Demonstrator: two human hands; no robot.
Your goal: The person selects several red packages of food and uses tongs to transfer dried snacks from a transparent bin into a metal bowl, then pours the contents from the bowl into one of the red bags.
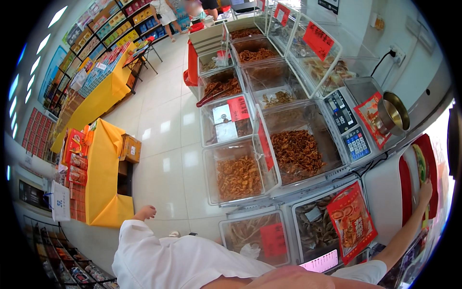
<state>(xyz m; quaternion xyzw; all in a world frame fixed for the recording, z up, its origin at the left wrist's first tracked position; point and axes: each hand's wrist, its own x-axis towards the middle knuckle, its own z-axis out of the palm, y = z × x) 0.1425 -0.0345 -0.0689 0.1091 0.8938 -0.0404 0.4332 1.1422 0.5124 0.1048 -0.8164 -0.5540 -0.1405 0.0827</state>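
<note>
My right hand [425,190] reaches out at the far right, over a red-lined white container [385,190]. Its fingers are closed at the lower end of a long green package [420,163]; the exact grip is small and partly hidden. To the left, my left hand [146,212] hangs over the tiled floor with fingers curled and nothing visible in them. A red food packet [351,222] lies across a clear bin of dark dried food [315,216], between my body and the right arm. Below it a lit screen [321,262] shows.
Clear bins of dried snacks [297,154] run away from me, some with raised lids [315,45]. A scale [349,123] with a metal pan [393,113] stands beside another red packet [369,120]. Yellow-draped tables [103,178] stand left, across the tiled aisle; people are at the back.
</note>
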